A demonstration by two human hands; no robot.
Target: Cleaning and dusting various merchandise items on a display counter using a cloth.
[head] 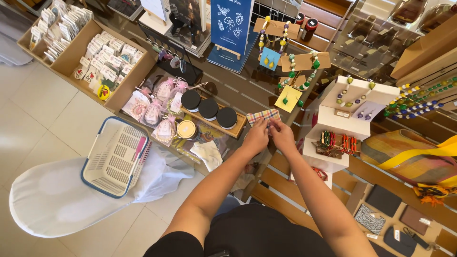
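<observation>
A small checked fabric pouch (263, 115) in pink, yellow and green sits between my two hands over a wooden display table. My left hand (256, 137) grips its lower left edge. My right hand (282, 135) holds its right side, fingers curled on the cloth. Just left of the pouch, three round black-lidded tins (208, 108) stand on a wooden tray (236, 129). A gold-lidded tin (186, 129) lies in front of that tray.
A white plastic basket (114, 157) rests on a white-covered ironing board (52, 200) at the left. Pink gift bags (159, 112), a box of cards (107, 64), bead necklaces on stands (304, 64), a white jewellery box (340, 119) and dark pouches (383, 200) crowd the table.
</observation>
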